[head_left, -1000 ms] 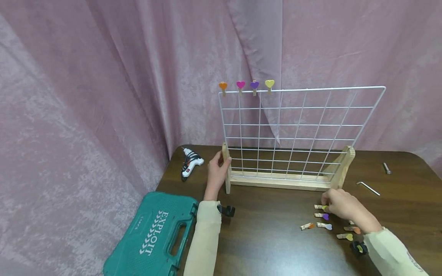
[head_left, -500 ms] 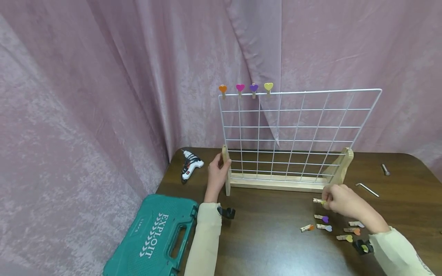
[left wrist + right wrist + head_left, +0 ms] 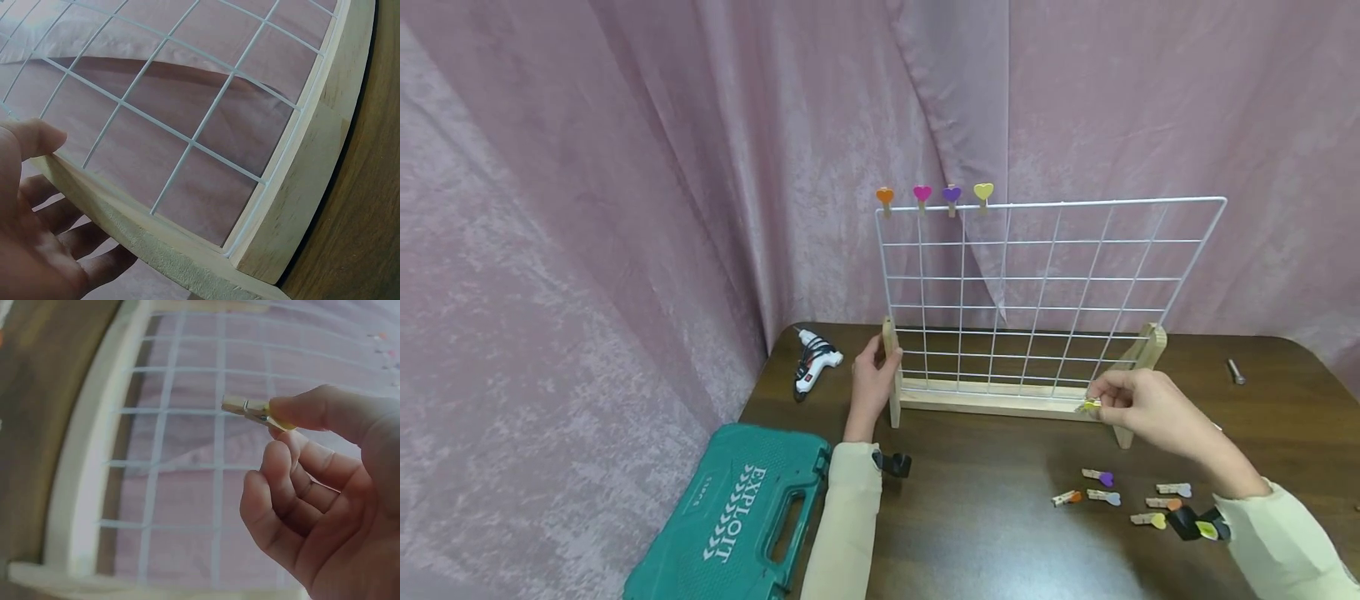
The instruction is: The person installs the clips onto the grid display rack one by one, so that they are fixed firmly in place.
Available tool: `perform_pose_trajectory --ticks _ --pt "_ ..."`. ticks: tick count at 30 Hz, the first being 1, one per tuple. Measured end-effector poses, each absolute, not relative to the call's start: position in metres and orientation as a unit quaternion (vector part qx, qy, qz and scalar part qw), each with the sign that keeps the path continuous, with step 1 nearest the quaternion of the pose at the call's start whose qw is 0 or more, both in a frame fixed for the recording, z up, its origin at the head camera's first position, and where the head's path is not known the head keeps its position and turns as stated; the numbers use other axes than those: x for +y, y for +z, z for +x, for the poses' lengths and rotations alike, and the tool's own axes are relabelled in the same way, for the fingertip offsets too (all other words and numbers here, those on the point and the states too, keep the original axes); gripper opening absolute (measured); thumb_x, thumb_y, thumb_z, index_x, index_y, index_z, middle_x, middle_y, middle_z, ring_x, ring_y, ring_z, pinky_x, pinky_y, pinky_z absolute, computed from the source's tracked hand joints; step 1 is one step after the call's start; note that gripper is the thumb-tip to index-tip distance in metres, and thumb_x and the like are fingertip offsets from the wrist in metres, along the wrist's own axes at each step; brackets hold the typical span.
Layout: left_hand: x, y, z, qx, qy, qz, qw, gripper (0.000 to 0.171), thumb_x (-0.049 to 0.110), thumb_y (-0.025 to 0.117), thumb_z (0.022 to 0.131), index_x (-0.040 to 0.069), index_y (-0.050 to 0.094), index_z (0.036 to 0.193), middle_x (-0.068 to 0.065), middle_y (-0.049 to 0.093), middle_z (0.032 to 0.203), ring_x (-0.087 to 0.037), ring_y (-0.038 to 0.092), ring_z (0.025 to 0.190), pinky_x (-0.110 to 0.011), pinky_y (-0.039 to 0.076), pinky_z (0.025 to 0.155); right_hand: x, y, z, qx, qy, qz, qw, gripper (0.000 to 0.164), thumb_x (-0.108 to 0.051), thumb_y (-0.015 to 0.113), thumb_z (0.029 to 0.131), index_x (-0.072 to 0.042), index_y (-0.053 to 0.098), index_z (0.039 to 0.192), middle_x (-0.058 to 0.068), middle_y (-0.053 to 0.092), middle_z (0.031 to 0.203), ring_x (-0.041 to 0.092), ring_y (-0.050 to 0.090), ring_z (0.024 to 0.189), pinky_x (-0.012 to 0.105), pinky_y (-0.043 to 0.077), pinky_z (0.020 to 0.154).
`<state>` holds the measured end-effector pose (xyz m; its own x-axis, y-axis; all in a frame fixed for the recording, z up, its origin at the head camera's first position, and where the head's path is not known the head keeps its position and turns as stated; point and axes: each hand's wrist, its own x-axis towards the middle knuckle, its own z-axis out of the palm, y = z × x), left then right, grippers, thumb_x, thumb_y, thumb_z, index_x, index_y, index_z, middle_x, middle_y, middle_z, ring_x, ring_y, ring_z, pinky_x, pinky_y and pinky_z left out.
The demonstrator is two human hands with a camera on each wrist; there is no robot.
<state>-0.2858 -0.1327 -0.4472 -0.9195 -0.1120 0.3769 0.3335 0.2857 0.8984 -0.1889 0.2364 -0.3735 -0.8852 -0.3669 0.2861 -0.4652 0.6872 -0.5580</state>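
A white wire grid (image 3: 1045, 277) stands upright in a wooden base (image 3: 992, 400). Along the left part of its top wire sit several heart clothespins: orange (image 3: 885, 197), pink (image 3: 922, 195), purple (image 3: 952, 196) and yellow (image 3: 983, 192). My left hand (image 3: 872, 383) grips the base's left wooden side piece (image 3: 144, 231), thumb on one face and fingers behind. My right hand (image 3: 1157, 412) pinches a small wooden clothespin (image 3: 247, 408) with a yellow heart between thumb and forefinger. In the head view it overlaps the right end of the base.
Loose clothespins lie at the front right, among them a purple one (image 3: 1097, 477) and an orange one (image 3: 1067, 498). A green tool case (image 3: 730, 508) and a glue gun (image 3: 817, 362) are at the left, a metal bolt (image 3: 1236, 372) at the far right.
My right hand has picked the yellow-heart clothespin up from the table and carried it up and away from me to the grid's lower right. The left hand keeps its grip.
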Motion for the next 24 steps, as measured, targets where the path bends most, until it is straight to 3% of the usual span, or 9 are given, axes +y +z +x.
perform_pose_trajectory --ticks 7,15,24 --pt "-0.131 -0.447 -0.286 -0.781 -0.589 -0.074 0.193 0.04 0.026 0.061 0.09 0.008 0.056 0.126 -0.013 0.06 0.117 -0.025 0.056 0.109 -0.041 0.049 0.087 0.228 -0.33 -0.191 -0.888 0.342 0.288 0.11 0.01 -0.008 0.067 0.084 -0.016 0.064 0.089 -0.008 0.056 0.066 0.006 0.05 0.056 0.02 0.04 0.048" --pt "-0.13 -0.443 -0.289 -0.777 -0.591 -0.085 0.196 0.04 0.026 0.06 0.09 0.009 0.056 0.126 -0.015 0.06 0.117 -0.026 0.056 0.11 -0.041 0.048 0.087 0.21 -0.262 -0.195 -0.892 0.27 0.309 0.189 0.015 -0.009 0.068 0.083 -0.02 0.066 0.093 -0.01 0.056 0.071 0.005 0.05 0.061 0.018 0.039 0.052" --pt "-0.129 -0.423 -0.269 -0.782 -0.59 -0.084 0.182 0.037 0.009 0.058 0.091 -0.003 0.053 0.126 -0.023 0.059 0.116 -0.033 0.055 0.109 -0.043 0.048 0.088 0.186 -0.204 -0.209 -0.868 0.203 0.352 0.285 0.015 -0.002 0.068 0.08 -0.012 0.067 0.091 -0.009 0.057 0.073 0.005 0.049 0.066 0.016 0.038 0.057"
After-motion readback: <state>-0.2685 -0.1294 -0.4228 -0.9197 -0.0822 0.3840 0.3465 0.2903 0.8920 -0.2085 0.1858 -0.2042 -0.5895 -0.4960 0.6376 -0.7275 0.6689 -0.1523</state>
